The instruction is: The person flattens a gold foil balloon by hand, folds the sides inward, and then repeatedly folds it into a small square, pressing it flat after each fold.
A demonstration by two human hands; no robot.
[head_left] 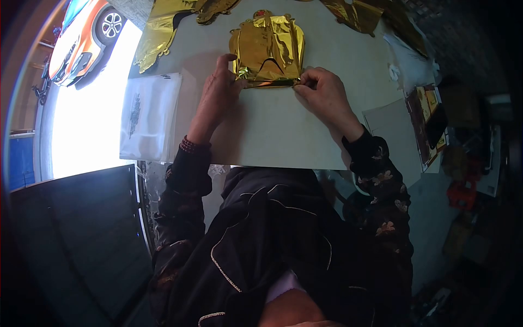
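- Our left hand sits on the lower left edge of a flat, crinkly gold foil balloon, thumb up along its side. We can't tell if it's pinching or just pressing.
- Our right hand has its fingertips closed tight on the balloon's lower right corner.
- The balloon lies flat on a pale grey tabletop, right in front of us, towards the far edge.
- More gold foil pieces lie at the far left and far right.
- A stack of clear plastic sleeves sits just left of our left arm.
- Printed cardboard packs are off to the right.
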